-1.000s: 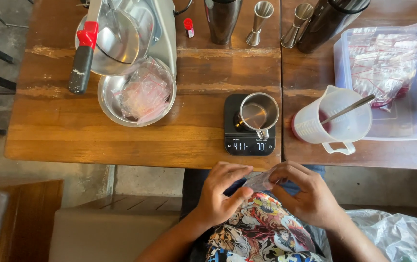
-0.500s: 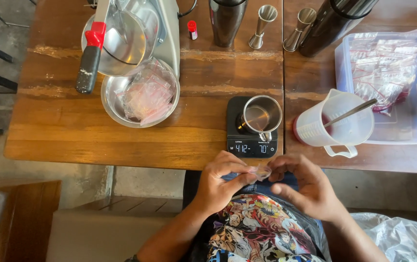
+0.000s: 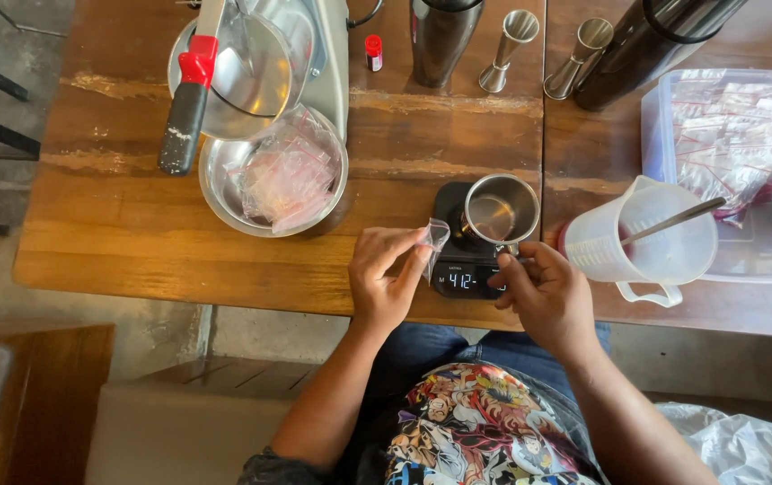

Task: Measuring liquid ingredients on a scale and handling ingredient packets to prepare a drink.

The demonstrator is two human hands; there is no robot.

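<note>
— Both hands have come up from the lap to the table edge since the earlier frames; the small clear bag came up with them.

— Who has the bag now?

— Left hand (image 3: 390,278) alone. Thumb and fingers pinch the small clear bag (image 3: 435,238) at its lower part, and it stands up and to the right of that pinch, its long axis running up and away from the palm, mouth end toward the steel cup (image 3: 501,208).

— And the other hand?

— Right hand (image 3: 547,296) is closed around the cup's handle, at the near right side of the cup. The cup sits on the black digital scale (image 3: 468,269).

— So how do bag and cup lie?

— Bag is just left of the cup's rim, near but not touching as far as I can tell. From the right grip the bag lies to the left and slightly farther off; the left hand is the nearer one to it. White plastic jug (image 3: 651,238) stands right of the right hand, apart from both.
</note>
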